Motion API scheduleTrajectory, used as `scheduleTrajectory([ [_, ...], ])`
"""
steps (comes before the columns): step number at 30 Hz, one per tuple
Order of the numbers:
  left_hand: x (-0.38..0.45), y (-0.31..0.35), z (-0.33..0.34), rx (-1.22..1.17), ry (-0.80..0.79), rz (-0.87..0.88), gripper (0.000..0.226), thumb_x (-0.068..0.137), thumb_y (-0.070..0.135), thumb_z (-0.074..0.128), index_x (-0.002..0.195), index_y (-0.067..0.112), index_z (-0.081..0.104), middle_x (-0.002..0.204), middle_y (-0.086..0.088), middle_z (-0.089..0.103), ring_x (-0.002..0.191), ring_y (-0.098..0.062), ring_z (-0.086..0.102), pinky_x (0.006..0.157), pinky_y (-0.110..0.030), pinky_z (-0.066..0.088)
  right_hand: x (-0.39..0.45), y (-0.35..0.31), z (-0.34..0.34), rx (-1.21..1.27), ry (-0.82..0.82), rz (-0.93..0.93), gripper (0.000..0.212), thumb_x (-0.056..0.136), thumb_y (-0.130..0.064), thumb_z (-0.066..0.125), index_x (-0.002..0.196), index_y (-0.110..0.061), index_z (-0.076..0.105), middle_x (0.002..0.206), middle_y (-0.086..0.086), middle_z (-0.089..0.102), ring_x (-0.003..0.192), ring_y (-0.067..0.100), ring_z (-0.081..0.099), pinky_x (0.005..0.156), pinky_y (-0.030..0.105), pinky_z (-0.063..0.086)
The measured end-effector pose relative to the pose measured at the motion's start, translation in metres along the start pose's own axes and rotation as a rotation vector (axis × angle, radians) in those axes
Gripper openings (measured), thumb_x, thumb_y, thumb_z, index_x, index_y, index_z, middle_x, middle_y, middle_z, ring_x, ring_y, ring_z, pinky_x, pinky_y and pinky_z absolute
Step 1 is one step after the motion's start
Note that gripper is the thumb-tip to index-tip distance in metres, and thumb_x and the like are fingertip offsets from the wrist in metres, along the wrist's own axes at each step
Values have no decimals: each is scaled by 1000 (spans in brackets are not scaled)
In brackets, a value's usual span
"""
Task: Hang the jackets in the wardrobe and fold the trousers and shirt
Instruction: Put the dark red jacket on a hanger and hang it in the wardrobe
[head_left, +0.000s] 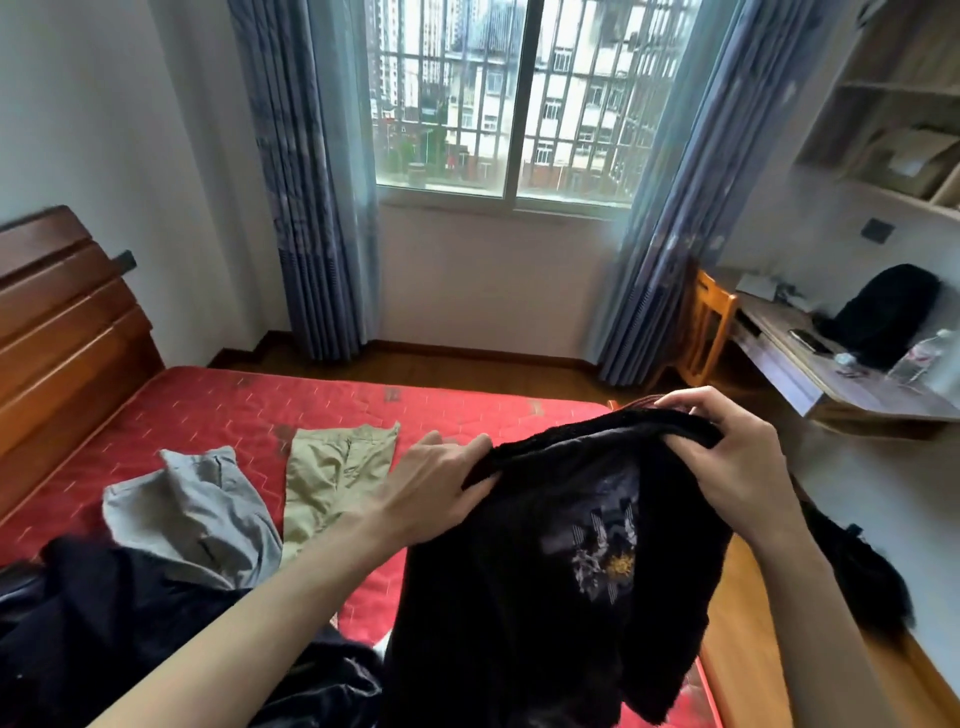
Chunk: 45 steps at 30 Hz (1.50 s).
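Brown slatted wooden headboard: far left, at the head of the bed.

Red quilted mattress: runs from the headboard toward the right and carries the loose clothes.

Dark navy and black heap of garments: near left corner of the mattress, partly under the left forearm; single pieces cannot be told apart.

Grey crumpled trousers: on the mattress, left of centre, their near end touching the dark heap.

Khaki cotton trousers: lying flat just right of the grey pair, their right edge passing behind the left hand.

Left hand: centre, raised above the mattress, fingers and thumb curled round the left end of the jacket's upper edge.

Black fleecy jacket with a pale and gold embroidered motif: held up between both hands, above the near right part of the mattress; its body hangs down below them.

Right hand: right of centre, pinching the right end of the same upper edge, thumb on the near side.

Black sleeve or further dark cloth: hangs right of the right forearm, above the wooden floor.

Orange wooden chair and pale bench: far right, the bench carrying a black bag and a clear plastic bottle.
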<state>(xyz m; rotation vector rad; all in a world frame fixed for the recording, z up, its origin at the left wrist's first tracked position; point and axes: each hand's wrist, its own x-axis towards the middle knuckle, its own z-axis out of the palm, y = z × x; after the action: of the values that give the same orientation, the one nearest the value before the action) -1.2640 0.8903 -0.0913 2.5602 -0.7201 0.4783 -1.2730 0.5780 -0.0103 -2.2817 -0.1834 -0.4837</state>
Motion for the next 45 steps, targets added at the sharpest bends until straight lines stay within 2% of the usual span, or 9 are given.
scheduleTrajectory([
  [4, 13, -9, -5, 221, 74, 20, 25, 93, 25, 64, 109, 20, 45, 97, 3, 58, 82, -20, 57, 72, -40, 54, -2, 1, -6, -232, 39, -49, 29, 90, -23, 76, 107, -45, 67, 104, -22, 72, 99, 8, 69, 83, 39, 57],
  [8, 13, -3, -5, 284, 146, -75, 43, 79, 14, 77, 110, 12, 48, 108, -6, 53, 89, -24, 56, 66, -39, 59, -8, 21, 16, -441, 91, -70, 24, 92, -26, 72, 110, -39, 63, 115, -21, 67, 97, 20, 70, 73, 37, 53],
  [13, 10, 1, 4, 392, 192, 42, 44, 79, 4, 77, 115, 10, 53, 117, -8, 55, 105, -30, 54, 107, -51, 44, -27, 50, 56, -541, -6, 24, 20, 92, -19, 64, 109, -27, 56, 103, -8, 58, 84, 28, 70, 53, 29, 32],
  [16, 9, -3, 4, 371, 183, 73, 47, 83, 4, 78, 123, 8, 54, 117, -8, 63, 112, -29, 60, 119, -48, 39, -33, 48, 70, -505, -1, -2, 22, 93, -23, 50, 114, -20, 56, 103, -2, 62, 80, 28, 68, 57, 30, 41],
  [20, 21, 4, -29, 253, 251, 44, 47, 78, 2, 75, 121, 3, 56, 98, -10, 68, 92, -33, 64, 91, -46, 55, -15, 20, 63, -447, 190, -199, 48, 75, 0, 59, 121, -14, 60, 116, 5, 54, 104, 25, 52, 88, 40, 51],
  [27, 33, -1, -45, 233, 269, 7, 30, 80, 9, 75, 102, 7, 56, 85, -5, 63, 78, -30, 57, 76, -43, 51, 15, 31, 64, -334, -313, -277, 21, 92, -11, 57, 113, -15, 55, 107, 6, 67, 101, 29, 65, 78, 26, 39],
  [36, 18, -6, -14, 119, 100, -91, 13, 86, 16, 61, 81, 12, 50, 67, 1, 54, 62, -23, 51, 64, -35, 39, -14, 80, 74, -200, -425, -224, 25, 100, -20, 57, 125, -18, 59, 115, -1, 67, 106, 16, 63, 93, 34, 49],
  [40, 15, -8, -12, 146, 45, -114, 28, 84, 42, 46, 69, 19, 43, 53, 7, 48, 47, -13, 47, 54, -30, 37, -39, 91, 89, -149, -469, -248, 18, 105, -37, 56, 109, -20, 52, 97, -2, 67, 86, 16, 65, 75, 33, 49],
  [45, -1, -12, -10, 208, 33, -80, 51, 94, 70, 46, 70, 26, 40, 52, 12, 46, 46, -7, 47, 53, -29, 41, -52, 88, 101, -88, -175, -338, 48, 98, -67, 49, 86, -21, 48, 68, -14, 55, 54, 4, 50, 54, 17, 36],
])
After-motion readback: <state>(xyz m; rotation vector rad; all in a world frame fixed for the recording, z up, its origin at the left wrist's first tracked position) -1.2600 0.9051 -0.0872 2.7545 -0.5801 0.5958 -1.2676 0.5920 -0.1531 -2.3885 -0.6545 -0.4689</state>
